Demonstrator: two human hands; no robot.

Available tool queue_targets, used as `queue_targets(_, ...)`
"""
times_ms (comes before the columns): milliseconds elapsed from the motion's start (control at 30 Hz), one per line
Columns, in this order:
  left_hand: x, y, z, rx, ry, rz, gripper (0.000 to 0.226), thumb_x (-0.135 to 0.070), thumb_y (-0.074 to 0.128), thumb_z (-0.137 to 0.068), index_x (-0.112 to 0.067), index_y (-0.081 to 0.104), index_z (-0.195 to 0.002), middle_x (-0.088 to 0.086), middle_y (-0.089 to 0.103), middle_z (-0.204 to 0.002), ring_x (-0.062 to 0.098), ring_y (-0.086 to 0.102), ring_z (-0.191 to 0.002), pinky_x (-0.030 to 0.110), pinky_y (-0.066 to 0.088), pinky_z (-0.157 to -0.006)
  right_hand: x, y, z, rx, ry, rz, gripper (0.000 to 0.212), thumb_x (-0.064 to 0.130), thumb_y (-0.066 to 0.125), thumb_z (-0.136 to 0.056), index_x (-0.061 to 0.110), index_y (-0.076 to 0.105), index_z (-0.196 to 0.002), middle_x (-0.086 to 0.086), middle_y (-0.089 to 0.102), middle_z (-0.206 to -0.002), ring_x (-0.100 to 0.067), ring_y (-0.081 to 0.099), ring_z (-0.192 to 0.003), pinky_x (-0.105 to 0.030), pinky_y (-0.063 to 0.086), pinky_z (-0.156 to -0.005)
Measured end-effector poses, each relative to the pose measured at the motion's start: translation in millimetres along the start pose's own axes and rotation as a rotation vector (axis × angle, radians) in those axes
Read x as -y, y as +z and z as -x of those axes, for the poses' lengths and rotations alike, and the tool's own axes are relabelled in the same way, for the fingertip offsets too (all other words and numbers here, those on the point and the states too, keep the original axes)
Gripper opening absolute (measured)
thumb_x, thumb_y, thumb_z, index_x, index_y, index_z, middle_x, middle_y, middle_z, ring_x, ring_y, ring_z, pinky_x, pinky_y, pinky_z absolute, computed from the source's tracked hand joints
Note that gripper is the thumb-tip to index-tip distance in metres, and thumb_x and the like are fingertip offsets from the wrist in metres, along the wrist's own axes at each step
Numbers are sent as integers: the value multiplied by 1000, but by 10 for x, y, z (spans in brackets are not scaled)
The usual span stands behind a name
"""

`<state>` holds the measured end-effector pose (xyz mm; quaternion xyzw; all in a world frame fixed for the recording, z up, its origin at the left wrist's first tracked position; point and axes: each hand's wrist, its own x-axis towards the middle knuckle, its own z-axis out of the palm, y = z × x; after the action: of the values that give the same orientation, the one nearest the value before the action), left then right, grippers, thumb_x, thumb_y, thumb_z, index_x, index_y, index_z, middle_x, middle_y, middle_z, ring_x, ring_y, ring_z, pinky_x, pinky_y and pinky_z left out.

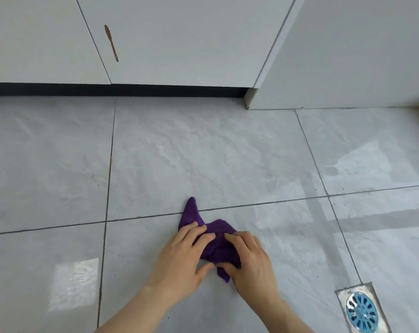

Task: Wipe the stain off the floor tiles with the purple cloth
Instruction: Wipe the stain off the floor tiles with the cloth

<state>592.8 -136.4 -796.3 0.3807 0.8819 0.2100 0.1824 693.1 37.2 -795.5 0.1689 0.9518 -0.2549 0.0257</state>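
A crumpled purple cloth lies on the grey floor tiles, just below a horizontal grout line. One pointed corner of it sticks up across that line. My left hand presses on the cloth's left side, fingers spread over it and thumb at its lower edge. My right hand grips its right side. A faint brownish stain marks the vertical grout line to the upper left, with small dark specks near it. A wet, streaky sheen covers the tile ahead of the cloth.
White cabinet doors with a dark toe-kick stand at the back; a brown streak runs down one door. A white panel juts out at right. A square metal floor drain with a blue grate sits at lower right.
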Motion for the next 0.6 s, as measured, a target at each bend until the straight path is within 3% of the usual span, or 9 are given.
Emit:
queue_targets(133,-17,-52,-36,-1,-27,-23,67,-28,82,-73,-36,54,-133,-17,59,-126,14,56,-115,26,59,-83,86,-14,-54,-8,-23,-9,70,5,79,-70,24,62,-135,8,61,-124,-20,57,-99,-26,54,-78)
queue_targets(233,37,-74,20,10,-58,-68,75,-31,89,-65,-38,55,-132,-18,62,-116,15,59,-99,23,59,-63,99,-43,-146,25,-47,32,71,3,77,-70,27,61,-135,7,62,-125,-21,56,-99,-29,57,-75)
queue_targets(333,90,-62,90,17,-56,-132,77,-26,92,-62,-35,58,-130,-15,64,-106,17,60,-86,25,57,-51,141,-57,-202,55,-62,66,63,-1,73,-69,26,65,-125,4,64,-112,-23,58,-89,-31,57,-63)
queue_targets(467,63,-102,59,15,-122,-101,57,-10,85,-65,-36,63,-111,-13,64,-91,19,62,-79,33,56,-51,191,-112,-296,43,-63,137,57,-7,74,-64,27,65,-110,3,62,-99,-22,56,-79,-26,43,-51)
queue_targets(533,63,-219,19,-22,-146,-62,46,-10,78,-73,-36,63,-108,-12,64,-93,21,62,-85,36,56,-60,216,-158,-355,0,-72,160,58,-8,75,-63,27,66,-109,3,61,-99,-23,57,-80,-24,37,-52)
queue_targets(600,85,-411,-47,-73,-153,-55,39,-10,69,-79,-34,61,-108,-10,64,-98,23,59,-92,39,54,-70,284,-233,-436,-28,-87,155,59,-9,74,-63,27,66,-110,2,61,-101,-24,57,-83,-25,39,-53)
